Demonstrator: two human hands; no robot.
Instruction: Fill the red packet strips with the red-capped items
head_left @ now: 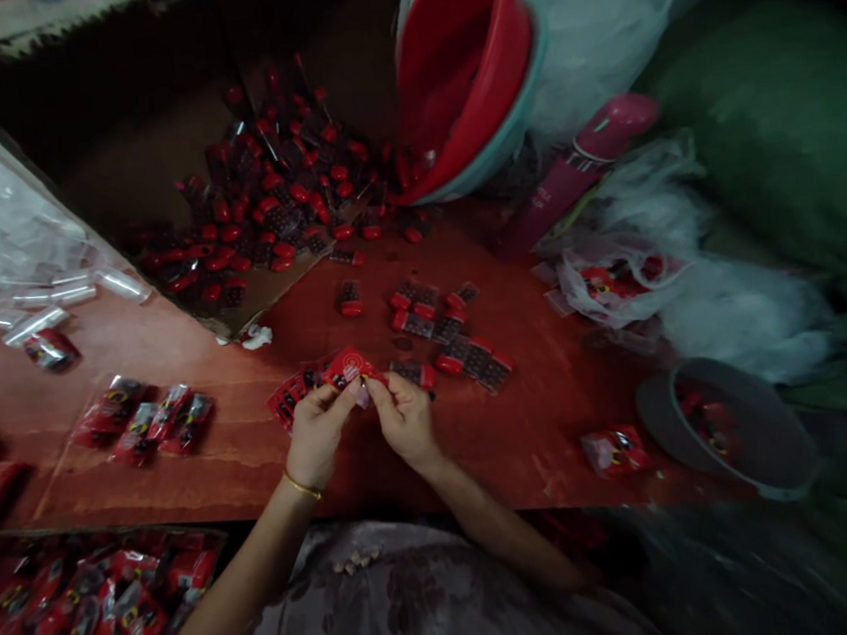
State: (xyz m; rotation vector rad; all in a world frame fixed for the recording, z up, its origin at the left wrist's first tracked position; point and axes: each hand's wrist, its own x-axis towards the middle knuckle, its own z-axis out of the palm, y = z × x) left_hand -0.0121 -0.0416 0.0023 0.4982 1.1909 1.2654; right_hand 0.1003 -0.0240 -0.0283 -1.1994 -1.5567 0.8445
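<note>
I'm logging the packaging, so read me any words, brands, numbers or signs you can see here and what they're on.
Nothing is legible.
Small red packet pinched by left hand and right hand: pale round mark, too blurred to read.
Red-and-black sealed packets on the reddish wooden table: yellow markings, too small to read.

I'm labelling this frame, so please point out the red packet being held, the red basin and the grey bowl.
red packet (351, 364), head view, on its printed face above the fingers.
red basin (455, 65), head view, on its inner wall.
grey bowl (780, 443), head view, on its rim.
</note>
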